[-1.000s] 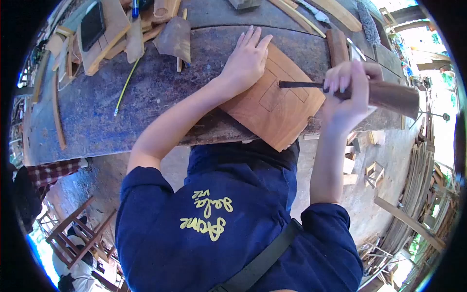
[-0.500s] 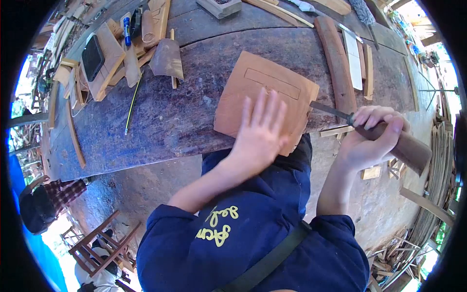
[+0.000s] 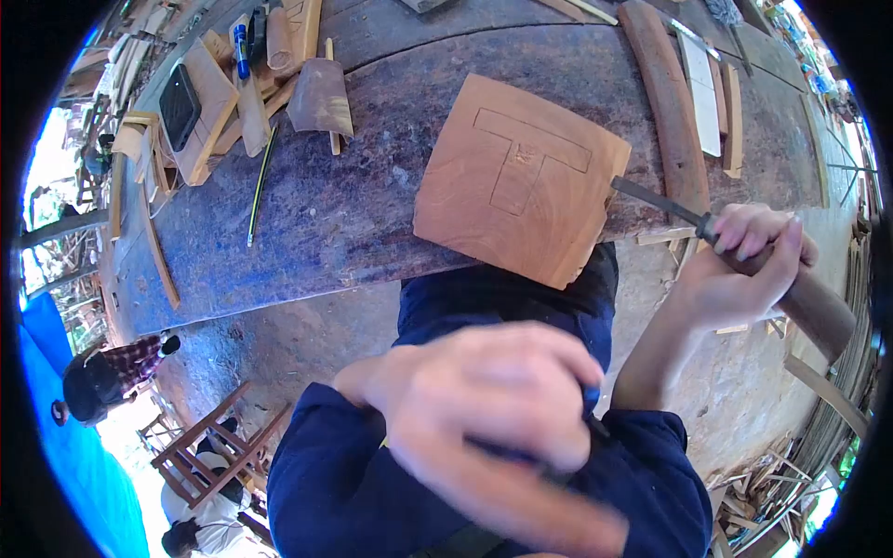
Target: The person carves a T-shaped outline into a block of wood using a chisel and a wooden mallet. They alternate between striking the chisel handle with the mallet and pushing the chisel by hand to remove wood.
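Here the right hand [image 3: 744, 265], clamped on the chisel [image 3: 716, 232], points its blade toward ten o'clock at the board [image 3: 521, 177]; left hand [image 3: 493, 418] blurred, its grip unclear.

"T" outline on wooden board [image 3: 521, 181]

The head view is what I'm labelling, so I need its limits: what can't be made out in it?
- Left hand: motion-blurred close to the camera; whether it holds anything can't be told.
- Chisel: its tip is hidden behind the wooden board; the right hand covers part of the handle.
- Carved marks at the T's centre: too small.
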Available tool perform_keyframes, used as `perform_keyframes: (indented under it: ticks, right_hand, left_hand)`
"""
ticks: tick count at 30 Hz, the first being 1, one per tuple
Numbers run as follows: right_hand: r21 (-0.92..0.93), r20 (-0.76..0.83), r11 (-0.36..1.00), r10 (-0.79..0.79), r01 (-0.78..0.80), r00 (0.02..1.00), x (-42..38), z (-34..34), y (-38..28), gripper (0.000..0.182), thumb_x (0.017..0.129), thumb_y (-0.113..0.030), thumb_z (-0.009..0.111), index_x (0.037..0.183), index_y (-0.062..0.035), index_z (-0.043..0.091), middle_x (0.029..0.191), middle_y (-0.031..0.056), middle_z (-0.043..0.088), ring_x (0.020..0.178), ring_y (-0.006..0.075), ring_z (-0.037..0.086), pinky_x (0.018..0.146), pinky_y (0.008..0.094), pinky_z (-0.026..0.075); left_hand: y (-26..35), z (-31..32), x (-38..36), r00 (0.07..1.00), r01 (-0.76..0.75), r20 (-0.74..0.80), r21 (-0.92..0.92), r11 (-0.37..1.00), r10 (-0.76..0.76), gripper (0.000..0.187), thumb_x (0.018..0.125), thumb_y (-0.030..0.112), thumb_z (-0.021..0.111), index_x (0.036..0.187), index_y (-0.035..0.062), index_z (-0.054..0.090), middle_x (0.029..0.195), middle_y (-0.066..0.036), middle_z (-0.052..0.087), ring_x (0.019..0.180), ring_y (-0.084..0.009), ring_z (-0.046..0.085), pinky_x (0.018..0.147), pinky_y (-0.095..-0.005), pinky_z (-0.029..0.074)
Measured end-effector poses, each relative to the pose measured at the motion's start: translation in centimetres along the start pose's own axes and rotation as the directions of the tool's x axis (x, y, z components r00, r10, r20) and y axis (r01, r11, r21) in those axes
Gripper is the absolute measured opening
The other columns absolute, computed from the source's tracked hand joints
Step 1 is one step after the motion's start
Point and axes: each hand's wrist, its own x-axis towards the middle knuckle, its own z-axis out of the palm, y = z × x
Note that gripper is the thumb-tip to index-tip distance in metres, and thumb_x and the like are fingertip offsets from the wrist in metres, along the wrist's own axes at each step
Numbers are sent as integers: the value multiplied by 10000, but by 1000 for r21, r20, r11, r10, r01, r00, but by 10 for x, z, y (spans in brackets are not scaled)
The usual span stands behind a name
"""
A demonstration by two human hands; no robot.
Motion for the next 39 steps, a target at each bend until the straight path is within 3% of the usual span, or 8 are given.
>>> perform_keyframes:
  ticks: [3, 7, 11, 15, 23, 29, 35, 39]
  right_hand:
    - [-13, -20, 1000, 6, -6, 1000, 1, 0, -1, 186, 897, -94, 460, 718, -92, 411, 522, 21, 377, 422, 126, 379, 423, 266, 343]
    - [-33, 28, 999, -22, 23, 999, 0, -6, 1, 198, 897, -101, 451, 705, -80, 408, 522, 31, 385, 424, 132, 386, 425, 275, 353]
    - [-82, 6, 997, 13, -12, 1000, -4, -6, -2, 264, 908, -151, 416, 653, -87, 397, 542, 26, 360, 460, 135, 362, 478, 290, 338]
    - [-40, 30, 999, -7, 8, 1000, -3, -9, 0, 250, 900, -123, 427, 655, -80, 401, 530, 40, 386, 444, 145, 404, 438, 284, 367]
    - [-52, 69, 999, 13, -9, 998, -2, -12, -1, 302, 899, -154, 407, 607, -80, 398, 535, 43, 387, 457, 155, 414, 449, 294, 363]
    - [-66, 48, 997, 36, -33, 998, -1, -13, -1, 317, 892, -184, 404, 595, -73, 408, 527, 39, 369, 453, 152, 398, 461, 296, 362]
    - [-3, 61, 1000, 14, -14, 998, -4, -16, 0, 267, 883, -184, 397, 647, -61, 418, 535, 39, 359, 447, 153, 384, 455, 301, 367]
    - [82, 153, 997, -26, 13, 988, -2, -25, -1, 153, 861, -178, 397, 808, -40, 435, 605, 66, 392, 458, 164, 395, 459, 316, 380]
  left_hand:
    - [-11, 9, 12, 925, -379, -49, -21, 925, 378, 220, 919, 206, 552, 1086, 296, 664, 837, -64, 567, 738, -188, 448, 734, -445, 487]
    - [-18, 12, 16, 901, -427, -88, 3, 904, 426, 381, 885, 38, 500, 1050, 348, 648, 789, -51, 565, 723, -194, 448, 680, -445, 497]
    - [-6, 36, -8, 930, -152, -273, 324, 934, 246, 397, 827, 69, 563, 1159, 284, 595, 862, -12, 611, 726, -158, 489, 678, -491, 508]
    - [-16, 47, 6, 788, -98, -418, 640, 762, 452, 463, 774, 54, 607, 1146, 325, 561, 810, 16, 599, 707, -138, 473, 639, -468, 499]
    - [-14, 16, 1, 984, -43, -133, 462, 886, 117, 361, 748, 47, 621, 1018, 284, 583, 772, 21, 610, 700, -126, 486, 634, -452, 486]
    - [-10, 8, 20, 870, -428, -15, 473, 770, 493, 346, 872, 53, 488, 1083, 311, 582, 822, -99, 633, 617, -203, 478, 613, -436, 498]
    - [-27, 9, 7, 917, 80, 202, 750, 656, -343, 175, 720, 151, 626, 882, 94, 594, 973, -89, 593, 919, -231, 585, 932, -433, 457]
    - [-54, -15, -34, 776, 541, -430, 829, 137, -462, 645, 854, 321, 605, 1348, -16, 365, 1403, -280, 290, 1329, -435, 249, 1086, -505, 199]
